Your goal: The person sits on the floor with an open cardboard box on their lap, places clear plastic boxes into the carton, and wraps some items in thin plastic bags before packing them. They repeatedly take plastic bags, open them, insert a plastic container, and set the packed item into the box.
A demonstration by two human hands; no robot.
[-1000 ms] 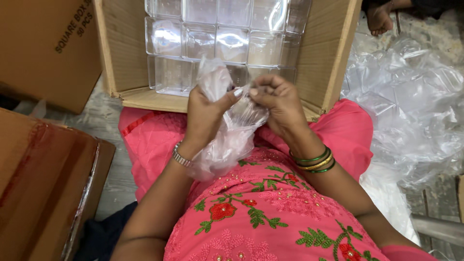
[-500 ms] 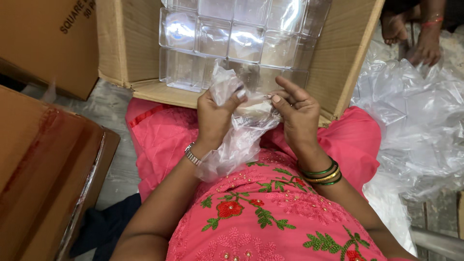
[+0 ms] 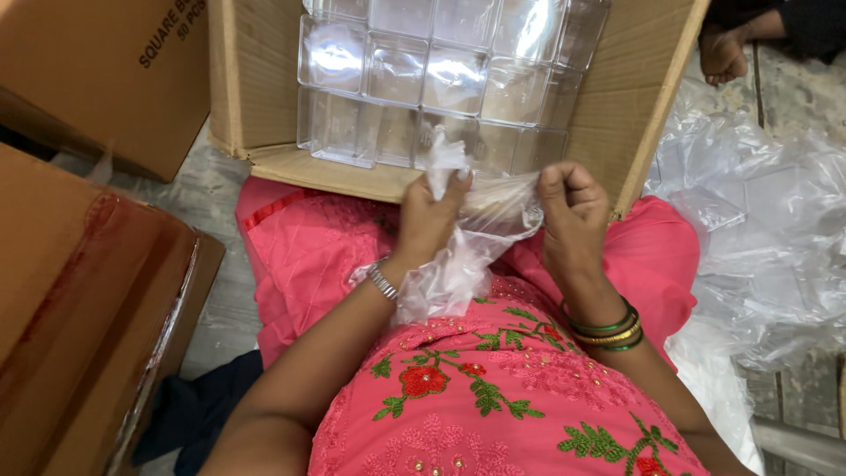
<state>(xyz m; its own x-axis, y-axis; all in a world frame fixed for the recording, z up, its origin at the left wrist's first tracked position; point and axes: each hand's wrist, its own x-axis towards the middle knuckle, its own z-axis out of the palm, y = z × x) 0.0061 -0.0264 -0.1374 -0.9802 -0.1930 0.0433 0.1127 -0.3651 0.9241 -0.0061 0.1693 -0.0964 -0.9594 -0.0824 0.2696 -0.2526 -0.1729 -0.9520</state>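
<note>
My left hand (image 3: 429, 222) and my right hand (image 3: 571, 216) both pinch the top of a thin clear plastic bag (image 3: 458, 264) held over my lap. The bag's mouth is stretched between the two hands and its crumpled body hangs down against my pink clothing. Just beyond my hands stands an open cardboard box (image 3: 256, 106) filled with rows of clear square plastic containers (image 3: 423, 79).
A closed cardboard box (image 3: 97, 70) sits at the upper left and a taped brown carton (image 3: 79, 317) at my left side. A heap of clear plastic wrap (image 3: 758, 247) covers the floor on the right. Another person's foot (image 3: 723, 53) shows at the top right.
My hands have drawn apart, stretching the bag's mouth wider between them. The view has also shifted slightly.
</note>
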